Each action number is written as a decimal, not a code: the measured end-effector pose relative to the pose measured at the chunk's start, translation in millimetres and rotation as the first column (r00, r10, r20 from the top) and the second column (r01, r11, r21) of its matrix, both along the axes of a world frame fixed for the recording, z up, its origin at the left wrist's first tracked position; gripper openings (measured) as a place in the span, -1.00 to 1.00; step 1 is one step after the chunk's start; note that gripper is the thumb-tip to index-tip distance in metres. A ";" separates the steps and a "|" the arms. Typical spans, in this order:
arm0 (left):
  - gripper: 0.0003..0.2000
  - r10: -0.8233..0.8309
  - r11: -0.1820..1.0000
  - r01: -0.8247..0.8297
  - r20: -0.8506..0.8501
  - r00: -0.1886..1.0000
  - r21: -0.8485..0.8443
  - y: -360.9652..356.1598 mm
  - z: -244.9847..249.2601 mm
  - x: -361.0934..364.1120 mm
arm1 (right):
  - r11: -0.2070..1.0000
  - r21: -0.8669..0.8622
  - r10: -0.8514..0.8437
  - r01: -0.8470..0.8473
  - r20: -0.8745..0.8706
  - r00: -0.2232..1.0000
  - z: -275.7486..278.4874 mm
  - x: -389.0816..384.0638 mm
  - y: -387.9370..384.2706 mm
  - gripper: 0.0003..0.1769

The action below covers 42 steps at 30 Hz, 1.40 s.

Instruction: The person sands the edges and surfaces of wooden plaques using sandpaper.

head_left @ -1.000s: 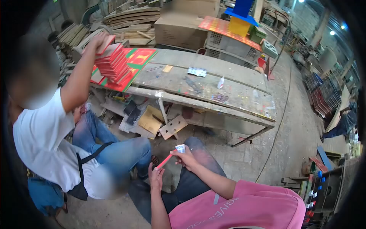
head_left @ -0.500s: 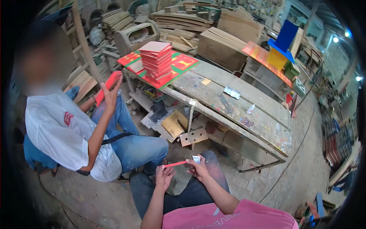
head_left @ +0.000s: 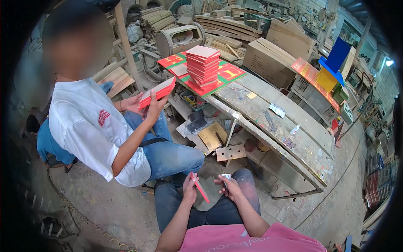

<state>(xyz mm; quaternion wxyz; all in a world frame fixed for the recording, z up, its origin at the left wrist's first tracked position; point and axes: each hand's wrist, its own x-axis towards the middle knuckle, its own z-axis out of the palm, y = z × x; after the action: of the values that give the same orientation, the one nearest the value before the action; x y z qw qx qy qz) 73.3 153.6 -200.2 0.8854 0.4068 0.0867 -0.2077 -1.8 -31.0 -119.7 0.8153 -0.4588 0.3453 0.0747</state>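
Observation:
Above the lap, my left hand (head_left: 189,190) grips one end of a thin red-edged board (head_left: 200,190), seen nearly edge-on and slanting down to the right. My right hand (head_left: 230,187), apart from the board, has its fingers curled around a small white packet or tube with dark lettering (head_left: 226,176). On the bench's far left end, a tall stack of red-edged boards (head_left: 202,67) rests on a red, green and yellow printed sheet (head_left: 233,72).
A co-worker in a white shirt (head_left: 90,126) sits at the left, holding several red-edged boards (head_left: 158,92). The wooden bench (head_left: 260,94) bears a foil packet (head_left: 277,110) and a small white bottle (head_left: 295,129). A board with holes (head_left: 231,153) stands below.
The view has shifted left. My left hand has turned the red-edged board, and my right hand has let go of its end. The co-worker's boards are now fanned and lower.

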 end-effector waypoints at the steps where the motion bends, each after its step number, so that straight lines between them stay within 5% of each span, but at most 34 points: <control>1: -0.37 -0.044 0.998 0.041 0.073 0.996 0.047 -1.3 4.0 -1.1 | 0.998 -0.012 0.068 -0.068 0.002 0.998 1.2 -0.7 -0.8 -0.60; 9: -0.33 -0.170 0.969 0.134 0.168 0.971 0.210 -6.8 8.9 -10.4 | 0.991 -0.066 0.119 -0.115 0.061 0.991 -6.7 -1.1 1.3 -0.65; 12: -0.50 -0.215 0.943 0.143 0.224 0.951 0.299 -5.5 20.4 -13.0 | 0.991 -0.021 0.134 -0.132 0.082 0.988 -8.4 0.8 3.1 -0.64; 15: -0.65 -0.443 0.844 0.356 0.147 0.885 0.400 -14.3 -6.0 -17.1 | 0.943 -0.125 0.313 -0.307 0.026 0.950 4.9 9.0 15.6 -0.55; 16: -0.70 -0.490 0.749 0.240 0.273 0.828 0.617 -15.9 -46.1 -18.9 | 0.867 -0.260 0.440 -0.426 -0.006 0.898 3.9 15.6 26.6 -0.46; 17: -0.73 -0.270 0.878 0.015 0.469 0.841 0.478 -15.0 -41.1 -23.8 | 0.762 -0.356 0.552 -0.541 -0.080 0.830 -6.2 -10.7 42.4 -0.36; 19: -0.67 -0.297 0.856 0.170 0.195 0.935 0.489 -13.1 -21.3 -25.6 | 0.748 -0.376 0.547 -0.547 -0.118 0.829 -13.1 -16.7 56.4 -0.31; 21: -0.63 -0.240 0.895 0.181 0.096 0.966 0.408 -12.8 -27.1 -21.0 | 0.710 -0.391 0.589 -0.586 -0.126 0.798 -7.2 -1.9 55.4 -0.29; 23: -0.56 -0.215 0.846 0.138 0.094 0.972 0.515 -13.5 -18.3 -12.2 | 0.603 -0.469 0.683 -0.645 -0.114 0.721 -21.6 1.8 52.4 -0.38; 27: -0.54 -0.168 0.807 0.078 0.102 0.980 0.585 -6.9 -16.5 -21.6 | 0.667 -0.421 0.651 -0.614 -0.070 0.756 -31.2 -5.4 52.0 -0.52; 29: -0.52 -0.178 0.789 0.004 0.222 0.959 0.614 -11.5 -5.9 -18.4 | 0.499 -0.730 0.617 -0.466 -0.078 0.783 -34.4 -5.9 50.1 -0.53; 31: -0.62 -0.199 0.786 0.028 0.209 0.957 0.618 -14.0 -3.0 -14.6 | 0.551 -0.743 0.475 -0.379 -0.094 0.875 -39.1 -2.5 45.3 -0.61; 33: -0.76 -0.036 0.732 -0.371 0.576 0.817 0.572 -17.7 -17.7 -4.3 | 0.695 -0.683 0.270 -0.225 -0.042 0.962 -16.5 1.4 36.2 -0.70; 34: -0.86 -0.143 0.638 -0.290 0.480 0.866 0.713 -9.6 10.1 -5.1 | 0.780 -0.617 0.121 -0.106 -0.018 0.992 -26.6 3.2 28.8 -0.77; 37: -0.59 -0.473 0.458 -0.409 0.606 0.640 0.789 -3.6 32.1 -13.4 | 0.968 -0.076 -0.236 0.240 0.053 0.970 -6.2 5.1 9.9 -0.90; 41: -0.40 -0.537 0.601 -0.216 0.590 0.603 0.769 -11.0 32.8 -20.6 | 0.919 0.300 -0.287 0.257 0.057 0.956 -22.1 4.3 -11.7 -0.87; 42: -0.30 -0.455 0.736 -0.042 0.539 0.709 0.676 -10.4 26.9 -16.1 | 0.925 0.237 -0.306 0.298 -0.004 0.952 -23.4 5.4 -9.2 -0.82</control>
<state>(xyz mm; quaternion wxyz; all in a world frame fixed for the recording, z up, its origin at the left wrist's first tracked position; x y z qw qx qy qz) 57.2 143.2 -173.3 0.6269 0.7384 -0.2240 -0.1076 3.5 -40.1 -143.1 0.8711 -0.3016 0.3871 -0.0187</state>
